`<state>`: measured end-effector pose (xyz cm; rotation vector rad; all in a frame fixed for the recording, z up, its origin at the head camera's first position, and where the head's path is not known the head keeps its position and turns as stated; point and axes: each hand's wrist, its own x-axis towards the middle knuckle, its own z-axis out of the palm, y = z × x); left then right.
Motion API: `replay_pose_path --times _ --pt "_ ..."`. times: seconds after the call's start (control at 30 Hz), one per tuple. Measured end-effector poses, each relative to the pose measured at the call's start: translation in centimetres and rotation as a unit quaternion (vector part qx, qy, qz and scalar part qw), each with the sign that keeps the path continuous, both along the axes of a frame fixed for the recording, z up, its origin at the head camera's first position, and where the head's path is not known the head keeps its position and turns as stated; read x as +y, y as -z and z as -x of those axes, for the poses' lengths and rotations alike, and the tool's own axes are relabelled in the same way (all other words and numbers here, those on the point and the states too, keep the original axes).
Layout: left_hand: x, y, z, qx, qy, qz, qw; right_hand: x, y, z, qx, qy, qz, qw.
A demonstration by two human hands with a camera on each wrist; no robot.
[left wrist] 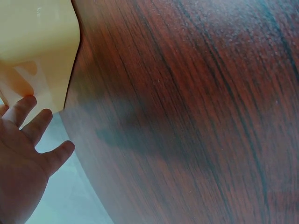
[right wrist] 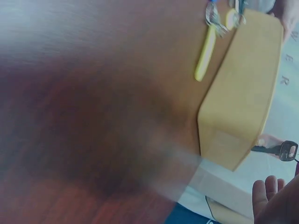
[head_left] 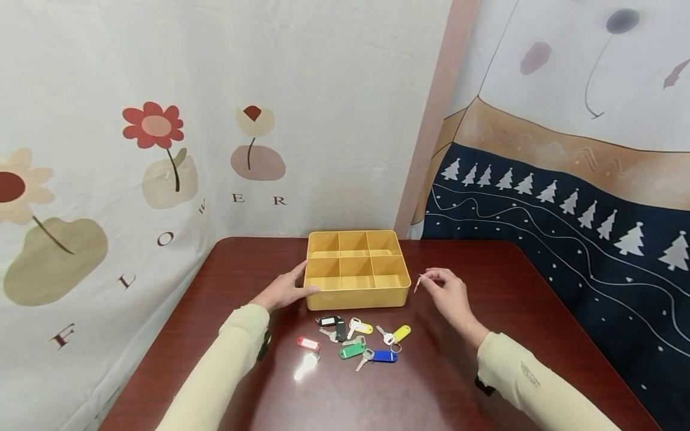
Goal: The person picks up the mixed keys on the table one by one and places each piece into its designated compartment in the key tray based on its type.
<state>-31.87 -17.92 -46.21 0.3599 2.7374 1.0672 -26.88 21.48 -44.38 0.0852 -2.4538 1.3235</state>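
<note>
A yellow compartment box (head_left: 357, 299) stands toward the back of the table. My left hand (head_left: 286, 290) touches its left side, fingers spread and thumb at the front left corner; in the left wrist view the left hand (left wrist: 23, 158) shows straight fingers against the box wall (left wrist: 51, 42). Just off the box's right side, my right hand (head_left: 448, 294) pinches a small key (head_left: 417, 284) that hangs downward. The right wrist view shows this key (right wrist: 288, 150) with a dark head, near the right hand's fingers (right wrist: 271, 185). Its ring is mostly hidden.
In front of the box lie keys with coloured tags: black (head_left: 341, 331), red (head_left: 308, 343), green (head_left: 352, 351), blue (head_left: 385, 357) and yellow (head_left: 401, 333). The brown table (head_left: 215, 287) ends near a printed curtain (head_left: 323, 120) behind.
</note>
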Motion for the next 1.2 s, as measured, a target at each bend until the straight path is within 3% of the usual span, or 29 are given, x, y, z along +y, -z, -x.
replay_pose_path --times 0.37,0.7,1.2 --pt "0.0 -0.1 -0.1 0.001 0.000 0.003 1.0000 -0.7 -1.6 3.9 -0.058 0.040 0.074 0.9947" --pt "0.1 -0.1 -0.2 -0.005 -0.007 0.005 1.0000 -3.1 -2.7 7.0 -0.049 0.059 0.110 0.9910" --pt "-0.2 0.0 -0.2 0.003 0.000 0.003 1.0000 -6.2 -3.7 10.4 -0.062 0.067 0.103 0.9904"
